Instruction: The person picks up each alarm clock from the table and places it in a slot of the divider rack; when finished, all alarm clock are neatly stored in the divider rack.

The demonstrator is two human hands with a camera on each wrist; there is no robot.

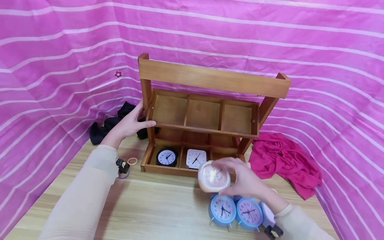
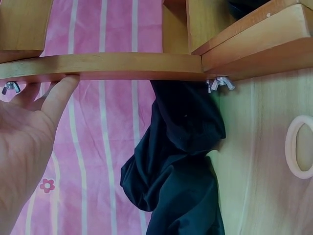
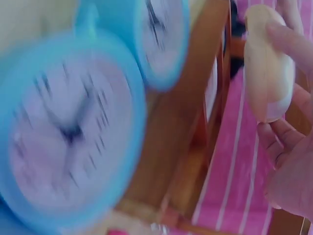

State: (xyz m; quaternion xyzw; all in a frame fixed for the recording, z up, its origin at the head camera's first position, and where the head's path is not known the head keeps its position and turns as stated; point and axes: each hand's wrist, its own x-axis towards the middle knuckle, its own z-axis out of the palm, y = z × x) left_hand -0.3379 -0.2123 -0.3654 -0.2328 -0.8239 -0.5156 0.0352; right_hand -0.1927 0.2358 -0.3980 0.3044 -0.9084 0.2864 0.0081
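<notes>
My left hand [image 1: 132, 123] grips the left side post of a two-tier wooden shelf [image 1: 214, 75], thumb in front and fingers behind. The left wrist view has the fingertips at the edge of that post [image 2: 132, 66]. My right hand [image 1: 244, 178] holds a rounded, cream-coloured clock [image 1: 214, 176] between thumb and fingers, just in front of the lower tier. Its face is blurred; the right wrist view shows its pale side [image 3: 269, 63]. In the lower tier, a round black clock [image 1: 166, 157] sits in the left compartment and a square white clock [image 1: 196, 159] in the middle one.
Below my right hand stand two blue twin clocks [image 1: 223, 209] [image 1: 249, 212], with a pale-faced one [image 1: 268, 213] partly behind my wrist. Black cloth [image 1: 105, 128] lies left of the shelf, red cloth [image 1: 282, 160] right. A wooden ring [image 1: 132, 161] lies near my left sleeve. Pink striped curtains [image 1: 192, 33] surround the table.
</notes>
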